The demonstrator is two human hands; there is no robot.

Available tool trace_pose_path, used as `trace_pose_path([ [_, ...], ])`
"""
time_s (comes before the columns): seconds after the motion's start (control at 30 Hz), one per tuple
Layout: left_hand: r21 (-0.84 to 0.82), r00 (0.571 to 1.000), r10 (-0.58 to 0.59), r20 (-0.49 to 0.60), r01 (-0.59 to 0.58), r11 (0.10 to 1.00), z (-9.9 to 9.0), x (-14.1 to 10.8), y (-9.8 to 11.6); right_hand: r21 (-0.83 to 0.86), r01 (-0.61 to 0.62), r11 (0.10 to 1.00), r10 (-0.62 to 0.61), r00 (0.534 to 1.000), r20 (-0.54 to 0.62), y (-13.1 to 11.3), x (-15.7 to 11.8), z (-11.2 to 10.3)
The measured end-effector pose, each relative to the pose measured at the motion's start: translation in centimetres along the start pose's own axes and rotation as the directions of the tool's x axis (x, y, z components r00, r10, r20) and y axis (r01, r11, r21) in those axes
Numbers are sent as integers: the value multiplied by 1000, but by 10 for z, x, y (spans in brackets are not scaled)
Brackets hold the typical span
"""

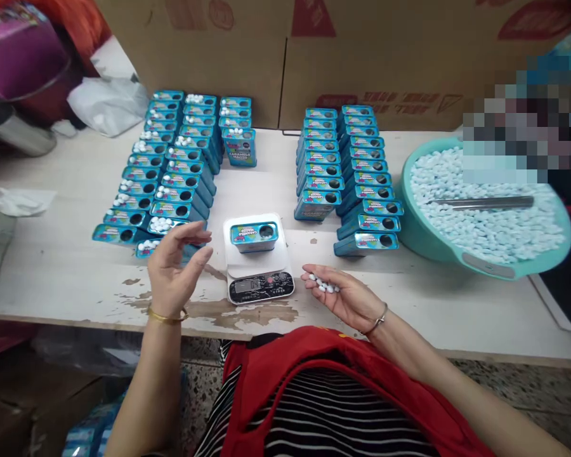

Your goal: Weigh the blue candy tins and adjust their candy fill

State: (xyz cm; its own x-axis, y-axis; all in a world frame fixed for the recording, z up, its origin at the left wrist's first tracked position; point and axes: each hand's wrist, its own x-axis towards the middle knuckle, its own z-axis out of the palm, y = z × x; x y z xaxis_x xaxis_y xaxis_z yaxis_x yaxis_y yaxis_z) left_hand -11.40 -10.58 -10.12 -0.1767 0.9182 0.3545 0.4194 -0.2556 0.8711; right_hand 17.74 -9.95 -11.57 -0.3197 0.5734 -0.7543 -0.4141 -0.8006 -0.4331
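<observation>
A white digital scale (235,259) carries one blue tin (253,237) whose round opening shows white pieces inside. Left of it, my left hand (175,266) is raised with thumb and fingers apart, holding nothing, close to the nearest tins of the left group. My right hand (345,295) lies palm up to the right of the scale, its curled fingers cupping several small white candies (324,285). Rows of blue tins (143,174) stand at the left, many with white candies on their tops. More blue tins (318,198) with dark round openings are lined up at the right.
A turquoise basin (421,238) full of white candies, with a metal scoop (495,203) on them, sits at the right. Cardboard (371,57) stands along the back. A plastic bag (107,105) and crumpled tissue (23,200) lie at the left. The table's front edge runs below my hands.
</observation>
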Motion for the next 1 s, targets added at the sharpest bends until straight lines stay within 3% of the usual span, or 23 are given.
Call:
trace_pose_path([
  [0.27,6,987,-67,-143,68,998,-10,-11,-4,-173,138,975,-124,988,91,-13,-3,20],
  [0.5,24,985,-73,-154,77,997,-9,-18,-12,-246,288,925,-239,948,212,-36,-2,52],
  [0.57,85,994,-37,-100,45,995,-6,-15,-10,-251,317,914,-260,936,237,-41,-2,59],
  [0.67,233,995,73,74,-88,968,3,-4,-2,-224,336,915,-279,927,252,-43,-1,65],
  [0.83,285,938,151,311,-244,927,23,22,3,-186,285,940,-245,947,208,-40,1,61],
  [1.0,280,894,145,424,-282,918,34,32,-10,-133,241,961,-212,957,200,-33,3,53],
])
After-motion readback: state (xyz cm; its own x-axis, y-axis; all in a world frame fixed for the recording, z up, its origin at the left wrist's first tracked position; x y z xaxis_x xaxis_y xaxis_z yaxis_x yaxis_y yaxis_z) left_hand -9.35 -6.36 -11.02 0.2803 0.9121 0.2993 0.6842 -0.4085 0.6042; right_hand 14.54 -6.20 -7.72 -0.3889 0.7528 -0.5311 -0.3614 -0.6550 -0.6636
